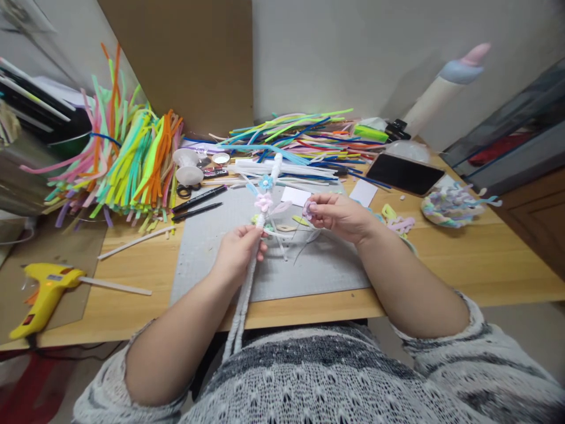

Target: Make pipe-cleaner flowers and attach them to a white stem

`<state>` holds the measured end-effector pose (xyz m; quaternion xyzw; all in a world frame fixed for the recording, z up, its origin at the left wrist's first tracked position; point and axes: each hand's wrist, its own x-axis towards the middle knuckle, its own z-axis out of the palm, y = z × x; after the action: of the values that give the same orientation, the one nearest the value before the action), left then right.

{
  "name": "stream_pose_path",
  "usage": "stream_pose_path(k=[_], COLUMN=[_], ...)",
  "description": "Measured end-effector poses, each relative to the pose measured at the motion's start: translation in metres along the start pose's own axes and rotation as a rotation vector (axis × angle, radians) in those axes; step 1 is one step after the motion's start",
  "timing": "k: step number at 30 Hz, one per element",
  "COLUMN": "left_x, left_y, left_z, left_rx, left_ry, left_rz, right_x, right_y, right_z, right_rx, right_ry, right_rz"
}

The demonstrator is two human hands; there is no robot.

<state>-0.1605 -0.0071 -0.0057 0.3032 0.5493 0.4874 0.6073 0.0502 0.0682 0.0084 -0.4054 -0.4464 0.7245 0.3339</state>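
Observation:
My left hand (244,248) is closed around a long white fuzzy stem (245,288), whose two strands trail down past the table edge toward my lap. Higher on the stem sit a pink flower (263,203) and a blue flower (266,182) with a light centre. Between the thumb and fingers of my right hand (335,215) is a small purple fuzzy flower (308,209), partly covered by the fingertips. A thin wire (303,247) hangs below it. Under both hands lies a grey cutting mat (212,253), with a yellow-green leaf-like piece (301,220) on it.
A yellow glue gun (46,291) lies at the left. Bundled colourful pipe cleaners (132,159) stand behind it, and more loose pipe cleaners (300,138) are piled at the back. Black pens (198,203), a phone (405,173) and a pastel woven piece (452,204) surround the mat.

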Motion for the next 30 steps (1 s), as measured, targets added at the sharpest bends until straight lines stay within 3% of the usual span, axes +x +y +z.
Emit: stream_pose_path(k=[4, 9, 12, 15, 21, 30], left_x=[0.0, 0.0, -0.001, -0.002, -0.001, 0.001], left_y=[0.004, 0.007, 0.005, -0.001, -0.008, -0.012], left_z=[-0.002, -0.003, 0.0, 0.005, 0.011, 0.014], left_rx=[-0.057, -0.113, -0.153, -0.178, -0.212, -0.211], left_ry=[0.073, 0.052, 0.045, 0.058, 0.041, -0.004], left_rz=[0.024, 0.043, 0.048, 0.048, 0.044, 0.069], right_x=[0.002, 0.003, -0.002, -0.008, -0.008, -0.003], right_y=[0.001, 0.0, 0.003, 0.012, 0.035, 0.049], right_z=[-0.003, -0.005, 0.009, 0.034, 0.073, 0.08], right_rx=[0.019, 0.231, 0.391, 0.287, 0.013, -0.163], right_ry=[0.04, 0.049, -0.063, -0.139, 0.014, 0.174], right_rz=[-0.001, -0.02, 0.03, 0.06, -0.244, -0.478])
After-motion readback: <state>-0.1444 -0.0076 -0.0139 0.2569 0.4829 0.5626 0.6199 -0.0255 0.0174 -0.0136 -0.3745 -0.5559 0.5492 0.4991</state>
